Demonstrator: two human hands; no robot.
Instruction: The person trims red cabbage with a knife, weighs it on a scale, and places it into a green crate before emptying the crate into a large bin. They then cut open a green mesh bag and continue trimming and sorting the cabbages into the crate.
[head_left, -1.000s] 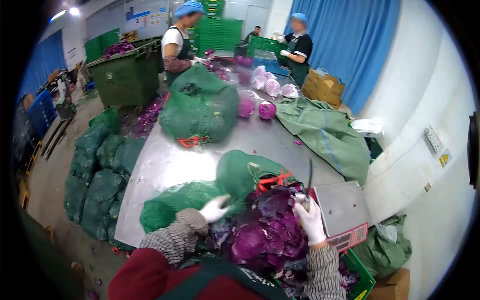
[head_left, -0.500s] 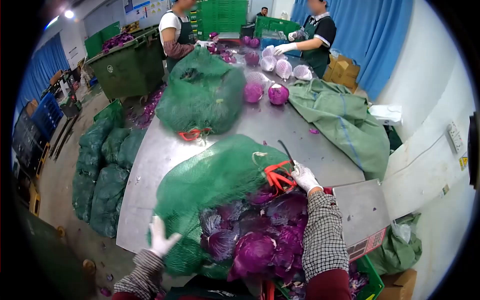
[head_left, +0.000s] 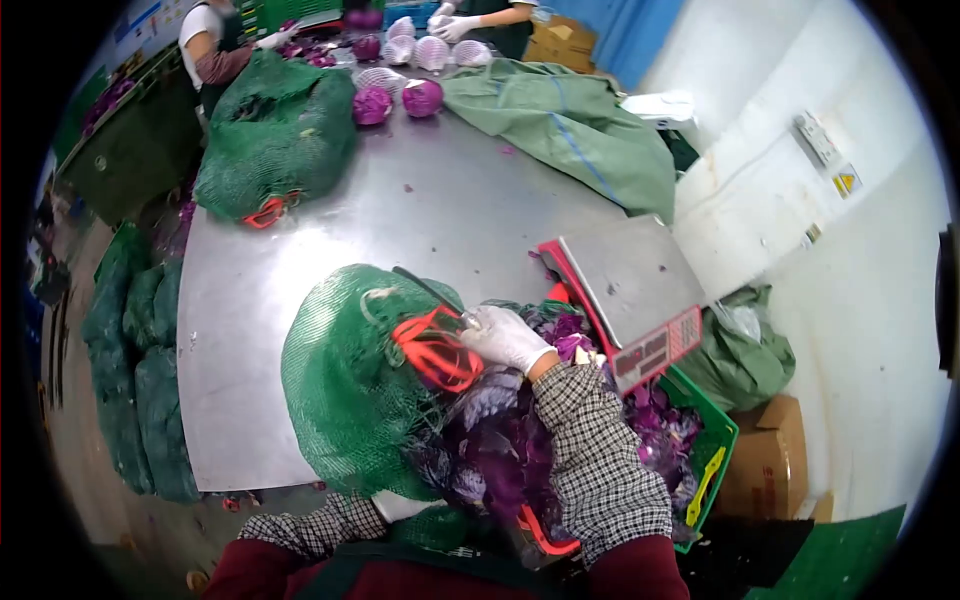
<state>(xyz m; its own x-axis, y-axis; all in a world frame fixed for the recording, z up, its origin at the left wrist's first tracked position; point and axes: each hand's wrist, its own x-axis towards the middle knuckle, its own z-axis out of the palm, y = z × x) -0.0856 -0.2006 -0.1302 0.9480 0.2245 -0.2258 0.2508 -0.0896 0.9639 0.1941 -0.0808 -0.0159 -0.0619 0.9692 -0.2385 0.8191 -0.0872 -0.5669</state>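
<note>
My gloved right hand (head_left: 507, 340) is closed around a knife (head_left: 428, 287) whose thin dark blade points up and left. It is beside the red ties (head_left: 440, 350) of a green mesh bag (head_left: 345, 390). Purple cabbage leaves (head_left: 495, 450) lie along the bag's right side, under my right forearm. At the near table edge, my gloved left hand (head_left: 400, 506) is against the bag's lower side; mesh hides its fingers.
A scale (head_left: 635, 285) stands right, above a green crate (head_left: 715, 435) of cabbage leaves. Another full mesh bag (head_left: 280, 135) lies farther back, near two purple cabbages (head_left: 422, 98) and a green sack (head_left: 570, 125). Two people work at the far end.
The mesh bag has been drawn nearer and bunched up, and leaves now lie by the crate. My right hand moved left with the knife; my left hand went under the mesh. The view tilted down.
</note>
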